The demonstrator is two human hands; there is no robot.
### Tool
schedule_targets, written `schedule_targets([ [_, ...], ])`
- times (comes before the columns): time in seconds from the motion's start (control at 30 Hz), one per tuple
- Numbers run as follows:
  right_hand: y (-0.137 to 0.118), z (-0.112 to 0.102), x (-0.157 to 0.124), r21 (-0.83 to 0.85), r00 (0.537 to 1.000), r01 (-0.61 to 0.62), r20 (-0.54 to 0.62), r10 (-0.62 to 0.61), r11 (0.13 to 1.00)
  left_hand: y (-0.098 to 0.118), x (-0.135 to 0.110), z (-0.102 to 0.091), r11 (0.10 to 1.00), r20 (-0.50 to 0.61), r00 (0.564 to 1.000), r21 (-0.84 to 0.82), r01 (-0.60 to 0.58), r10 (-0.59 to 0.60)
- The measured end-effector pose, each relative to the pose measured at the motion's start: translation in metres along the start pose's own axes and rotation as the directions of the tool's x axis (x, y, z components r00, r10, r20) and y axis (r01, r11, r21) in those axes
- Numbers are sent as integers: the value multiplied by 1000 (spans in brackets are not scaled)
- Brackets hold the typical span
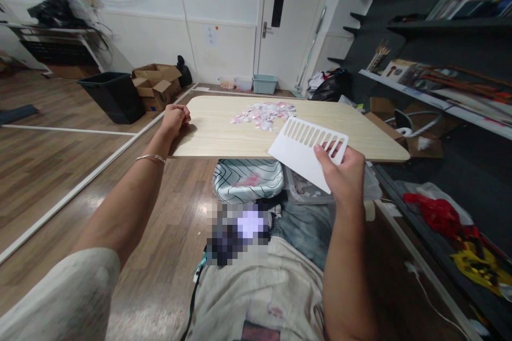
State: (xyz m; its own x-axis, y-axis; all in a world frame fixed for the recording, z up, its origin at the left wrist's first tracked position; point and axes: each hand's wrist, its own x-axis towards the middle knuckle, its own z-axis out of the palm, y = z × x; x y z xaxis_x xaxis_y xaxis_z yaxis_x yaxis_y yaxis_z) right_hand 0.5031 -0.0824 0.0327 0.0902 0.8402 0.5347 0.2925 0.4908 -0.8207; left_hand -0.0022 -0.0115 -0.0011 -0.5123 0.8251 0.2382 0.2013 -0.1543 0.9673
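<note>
My right hand point(344, 170) grips a flat white slotted board point(306, 152) by its right end, thumb on top. A row of long slots runs along the board's far side, and it is tilted over the table's front edge. On the light wooden table point(216, 138) lies a loose pile of small white and pink pieces point(266, 115), beyond the board and apart from it. My left hand point(176, 120) is closed at the table's left edge, fingers curled; the inside of the fist is hidden.
Below the table's front edge are a pale basin with dark lines point(228, 192) and a clear plastic tub point(372, 189) with small pieces. A black bin point(116, 98) and cardboard boxes point(160, 77) stand left. Dark shelves point(448, 37) line the right wall.
</note>
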Motion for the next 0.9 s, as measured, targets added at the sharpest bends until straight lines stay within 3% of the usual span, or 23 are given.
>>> schedule_targets([
  [0.13, 1, -2, 0, -16, 1000, 0, 8, 0, 1000, 7, -4, 4, 998, -45, 998, 26, 53, -52],
  [0.63, -6, -5, -2, -5, 1000, -10, -5, 10, 1000, 9, -8, 6, 998, -62, 996, 5, 64, -64],
  [0.9, -9, -7, -3, -57, 999, -4, 51, 7, 998, 17, -14, 12, 997, -91, 993, -19, 75, -76],
])
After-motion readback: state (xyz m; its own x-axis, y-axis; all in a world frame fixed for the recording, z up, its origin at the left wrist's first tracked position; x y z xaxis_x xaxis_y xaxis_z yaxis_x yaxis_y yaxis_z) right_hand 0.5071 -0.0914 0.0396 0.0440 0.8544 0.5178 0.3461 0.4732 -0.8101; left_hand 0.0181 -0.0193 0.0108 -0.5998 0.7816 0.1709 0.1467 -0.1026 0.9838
